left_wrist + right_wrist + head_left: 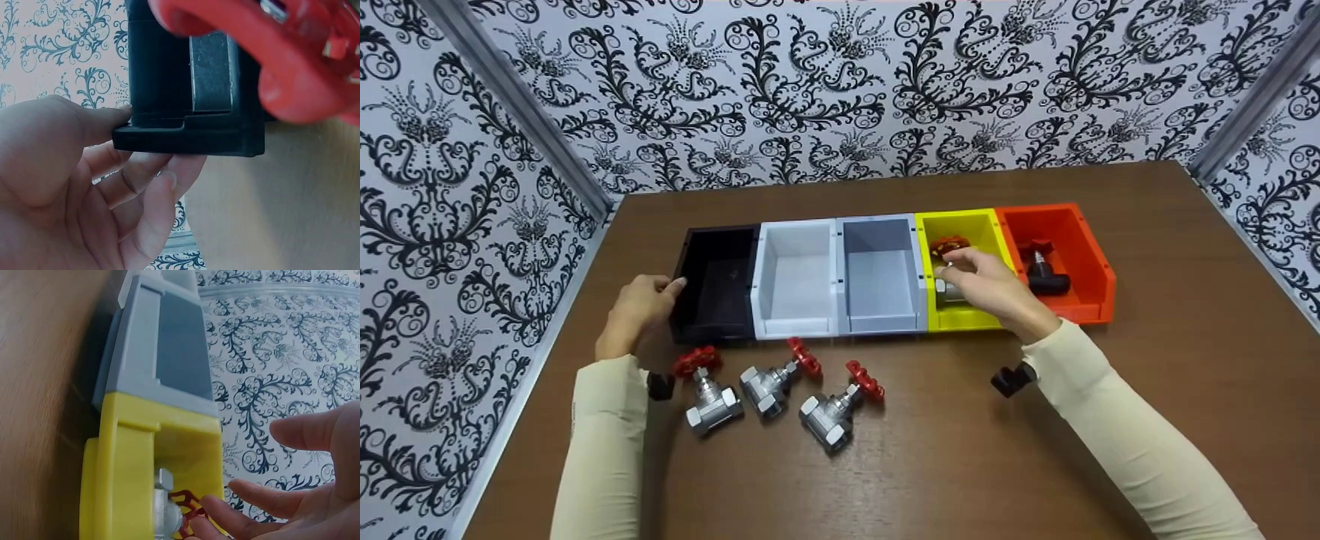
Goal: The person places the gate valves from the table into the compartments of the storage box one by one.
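Observation:
My left hand (639, 309) grips the left wall of the black bin (682, 315), thumb at its edge and the other fingers curled outside it. A valve with a red handwheel (952, 244) lies in the yellow bin (960, 324). Over that bin hovers my right hand (990, 289), its fingers spread and loosely bent. In the right wrist view, the fingertips overlap the red wheel (188, 509) and the thumb stands away from it. Three more metal valves with red wheels (712, 405) (769, 388) (831, 420) lie on the table before the bins.
White (799, 328) and grey (881, 324) bins stand between the black and yellow ones. At the right end, an orange-red bin (1099, 300) contains a black-handled part (1048, 283) with a metal stem. Patterned walls (847, 97) border the wooden table (930, 465).

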`<state>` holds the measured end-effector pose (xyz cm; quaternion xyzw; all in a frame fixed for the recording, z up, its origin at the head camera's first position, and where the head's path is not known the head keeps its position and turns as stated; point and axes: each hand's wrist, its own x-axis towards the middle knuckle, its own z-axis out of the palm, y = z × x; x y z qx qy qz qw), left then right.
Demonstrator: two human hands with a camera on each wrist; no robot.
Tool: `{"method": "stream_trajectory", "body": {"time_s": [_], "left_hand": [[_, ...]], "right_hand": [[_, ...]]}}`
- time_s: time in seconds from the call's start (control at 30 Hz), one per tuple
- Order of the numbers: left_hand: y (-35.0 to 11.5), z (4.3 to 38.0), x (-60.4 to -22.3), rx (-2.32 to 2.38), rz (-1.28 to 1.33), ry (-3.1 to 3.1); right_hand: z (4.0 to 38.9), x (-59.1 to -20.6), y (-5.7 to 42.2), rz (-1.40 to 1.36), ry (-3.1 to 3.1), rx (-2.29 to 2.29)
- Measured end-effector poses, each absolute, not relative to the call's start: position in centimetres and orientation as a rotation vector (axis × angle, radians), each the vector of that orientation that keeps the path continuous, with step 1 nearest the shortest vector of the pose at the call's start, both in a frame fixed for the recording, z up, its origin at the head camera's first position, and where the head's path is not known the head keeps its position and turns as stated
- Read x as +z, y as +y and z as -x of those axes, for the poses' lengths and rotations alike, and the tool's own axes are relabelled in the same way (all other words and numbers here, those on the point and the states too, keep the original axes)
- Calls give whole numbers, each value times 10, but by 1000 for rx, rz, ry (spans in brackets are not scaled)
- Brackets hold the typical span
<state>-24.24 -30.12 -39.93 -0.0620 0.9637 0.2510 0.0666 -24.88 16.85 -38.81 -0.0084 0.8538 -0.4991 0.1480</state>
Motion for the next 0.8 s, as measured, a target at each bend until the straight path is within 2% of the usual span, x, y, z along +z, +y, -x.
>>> {"method": "stream_trajectory", "body": {"time_s": [0.8], "left_hand": [[-301,241,-398,754,190,2896]], "right_hand": [[216,-384,152,200,2137,-1557]]}}
